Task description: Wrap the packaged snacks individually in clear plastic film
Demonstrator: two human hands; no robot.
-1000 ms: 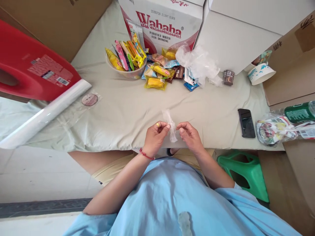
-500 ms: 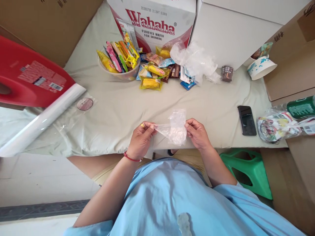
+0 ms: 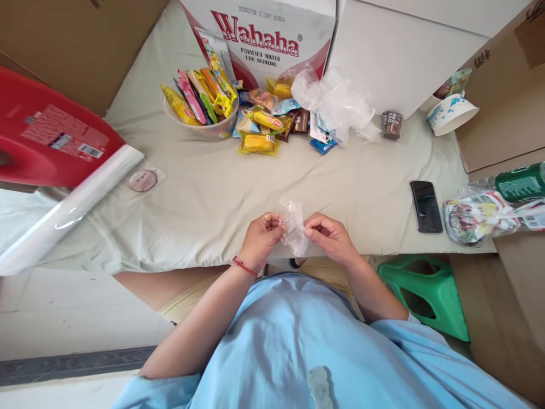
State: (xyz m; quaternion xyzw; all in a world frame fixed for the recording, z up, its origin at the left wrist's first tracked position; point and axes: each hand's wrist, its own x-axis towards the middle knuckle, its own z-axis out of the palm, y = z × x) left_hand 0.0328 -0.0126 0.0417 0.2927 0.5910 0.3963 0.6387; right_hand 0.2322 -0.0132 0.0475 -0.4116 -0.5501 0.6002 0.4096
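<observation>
A crumpled piece of clear plastic film [image 3: 294, 230], perhaps a small bag, hangs between my two hands just above the table's front edge. My left hand [image 3: 263, 237], with a ring and a red cord bracelet, pinches its left side between thumb and fingers. From the other side my right hand [image 3: 331, 237] pinches the film's right edge with thumb and forefinger. Beyond the hands, several wrapped snacks [image 3: 266, 120] lie in a heap, with a clear plastic bowl [image 3: 213, 132] full of snack packets to their left.
A roll of plastic film [image 3: 72, 210] lies at the left beside a red container [image 3: 55, 128] and a round disc in clear wrap [image 3: 143, 180]. To the right are a phone [image 3: 426, 207], a paper cup [image 3: 452, 113] and a wrapped bundle [image 3: 477, 218]. Boxes [image 3: 264, 42] line the back.
My left hand has moved right, closer to my right hand, which has shifted slightly left. The film, stretched out before, is now bunched between them. The view has shifted a little.
</observation>
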